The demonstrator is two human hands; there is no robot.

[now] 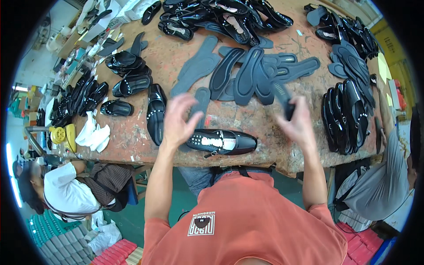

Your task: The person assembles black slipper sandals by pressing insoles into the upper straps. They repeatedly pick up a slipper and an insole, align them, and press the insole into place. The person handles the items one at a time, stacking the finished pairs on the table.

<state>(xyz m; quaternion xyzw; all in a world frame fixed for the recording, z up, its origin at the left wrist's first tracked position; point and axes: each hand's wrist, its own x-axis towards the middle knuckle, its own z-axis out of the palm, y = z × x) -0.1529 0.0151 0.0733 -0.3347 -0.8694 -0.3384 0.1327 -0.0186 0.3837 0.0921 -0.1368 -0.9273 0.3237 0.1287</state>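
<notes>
My left hand hovers with its fingers apart and empty, blurred, near the heel end of a black mary-jane shoe. That shoe lies sideways at the table's near edge, its toe to the right, its strap toward me and a pale lining showing. My right hand is raised to the right of the shoe and closed on a dark insole, blurred, with a pale mark near its upper end. Beyond my hands lies a loose spread of dark grey insoles. A studded black shoe stands left of my left hand.
Black shoes pile up at the far middle; more shoes stand at the right beside stacked insoles. White cloth and a yellow device occupy the left edge. Co-workers sit at left and right.
</notes>
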